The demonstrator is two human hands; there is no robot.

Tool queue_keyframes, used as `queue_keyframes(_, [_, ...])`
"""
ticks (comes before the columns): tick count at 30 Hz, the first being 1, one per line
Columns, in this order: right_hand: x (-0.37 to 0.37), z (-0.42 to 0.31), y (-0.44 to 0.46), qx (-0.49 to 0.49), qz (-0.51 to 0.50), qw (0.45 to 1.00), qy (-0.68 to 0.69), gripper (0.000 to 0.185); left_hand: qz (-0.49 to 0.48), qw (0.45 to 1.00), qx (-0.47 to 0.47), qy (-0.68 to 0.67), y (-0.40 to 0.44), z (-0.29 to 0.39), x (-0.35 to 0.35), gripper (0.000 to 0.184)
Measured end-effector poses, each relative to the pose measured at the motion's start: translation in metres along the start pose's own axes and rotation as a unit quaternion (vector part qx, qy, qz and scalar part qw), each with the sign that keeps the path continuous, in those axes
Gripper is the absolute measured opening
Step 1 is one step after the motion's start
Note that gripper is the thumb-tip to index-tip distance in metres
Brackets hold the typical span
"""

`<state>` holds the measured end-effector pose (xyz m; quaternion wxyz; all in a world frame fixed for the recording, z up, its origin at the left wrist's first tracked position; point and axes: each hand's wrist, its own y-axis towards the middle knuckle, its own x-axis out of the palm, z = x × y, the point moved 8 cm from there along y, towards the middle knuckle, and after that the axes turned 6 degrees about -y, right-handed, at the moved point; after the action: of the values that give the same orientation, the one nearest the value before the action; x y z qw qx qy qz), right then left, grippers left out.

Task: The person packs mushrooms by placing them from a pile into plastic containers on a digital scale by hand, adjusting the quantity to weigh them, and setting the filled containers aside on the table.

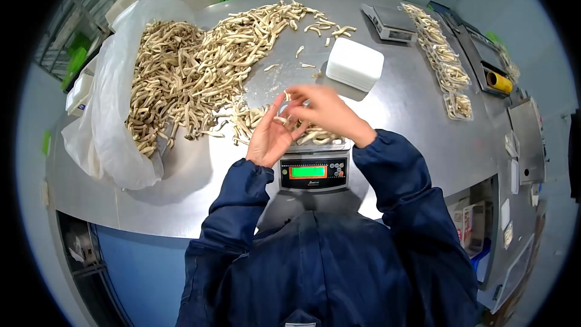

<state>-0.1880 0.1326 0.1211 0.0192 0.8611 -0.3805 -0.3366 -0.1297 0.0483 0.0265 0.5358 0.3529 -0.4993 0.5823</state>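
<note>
On steel tbl (417, 124): slim, curvy mushrooms (209, 63).

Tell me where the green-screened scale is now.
In the head view, the scale sits centrally on the metal table, between the left sleeve and right sleeve.

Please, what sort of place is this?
Probably a food-packing room: a heap of pale, slender mushroom-like pieces, a black-fronted digital scale, and filled clear plastic trays.

Navy long-sleeved jacket (348, 266), gathered cuffs (260, 171), bare fingers (275, 108)
</note>
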Motion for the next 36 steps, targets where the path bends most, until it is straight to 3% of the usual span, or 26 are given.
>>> queue_keyframes(2, [-0.029, 0.023, -0.008, 0.005, 0.052, 0.995, -0.088, 0.018, 0.006, 0.999, 0.026, -0.047, 0.004, 0.014, -0.038, 0.037])
queue_keyframes(3, [-0.039, 0.043, -0.018, 0.046, 0.038, 0.990, -0.124, 0.019, 0.009, 0.997, 0.038, -0.071, 0.004, 0.020, -0.054, 0.034])
queue_keyframes(4, [-0.048, 0.064, -0.029, 0.086, 0.024, 0.983, -0.160, 0.020, 0.081, 0.991, 0.071, -0.083, -0.007, 0.030, -0.051, 0.028])
queue_keyframes(7, [-0.046, 0.098, -0.066, 0.144, -0.044, 0.951, -0.270, 0.020, 0.069, 0.991, 0.055, -0.105, -0.011, 0.057, -0.095, 0.022])
queue_keyframes(10, [-0.034, 0.099, -0.081, 0.183, -0.079, 0.935, -0.293, 0.018, 0.099, 0.990, 0.051, -0.091, -0.024, 0.063, -0.103, 0.022])
queue_keyframes(18, [-0.019, 0.099, -0.071, 0.109, -0.096, 0.919, -0.366, 0.014, 0.116, 0.989, 0.069, -0.058, -0.051, 0.057, -0.103, 0.027])
queue_keyframes(23, [-0.024, 0.092, -0.071, 0.138, -0.112, 0.889, -0.422, 0.014, 0.077, 0.996, 0.039, -0.037, -0.057, 0.042, -0.090, 0.028])
queue_keyframes(24, [-0.029, 0.083, -0.070, 0.149, -0.119, 0.879, -0.436, 0.014, 0.034, 0.999, 0.024, -0.009, -0.058, 0.037, -0.087, 0.031])
queue_keyframes(26, [-0.042, 0.076, -0.074, 0.178, -0.141, 0.869, -0.438, 0.015, 0.081, 0.996, 0.008, 0.045, -0.065, 0.024, -0.065, 0.036])
queue_keyframes(27, [-0.047, 0.073, -0.077, 0.194, -0.153, 0.864, -0.439, 0.015, 0.053, 0.997, -0.021, 0.051, -0.064, 0.014, -0.057, 0.040])
queue_keyframes(30, [-0.040, 0.027, -0.066, 0.097, -0.094, 0.956, -0.261, 0.018, 0.014, 0.997, -0.070, 0.005, -0.064, -0.015, -0.029, 0.040])
queue_keyframes(31, [-0.031, 0.014, -0.061, 0.106, -0.106, 0.975, -0.163, 0.020, -0.013, 0.996, -0.086, -0.021, -0.064, -0.022, -0.022, 0.041])
queue_keyframes(34, [-0.025, -0.002, -0.057, 0.110, -0.093, 0.985, -0.097, 0.020, -0.042, 0.990, -0.083, -0.108, -0.062, -0.026, -0.012, 0.039])
queue_keyframes(35, [-0.030, 0.001, -0.060, 0.130, -0.069, 0.985, -0.086, 0.021, 0.059, 0.992, -0.049, -0.103, -0.062, -0.021, -0.024, 0.033])
queue_keyframes(36, [-0.038, 0.005, -0.064, 0.150, -0.045, 0.985, -0.075, 0.021, 0.051, 0.990, -0.038, -0.125, -0.061, -0.015, -0.036, 0.030])
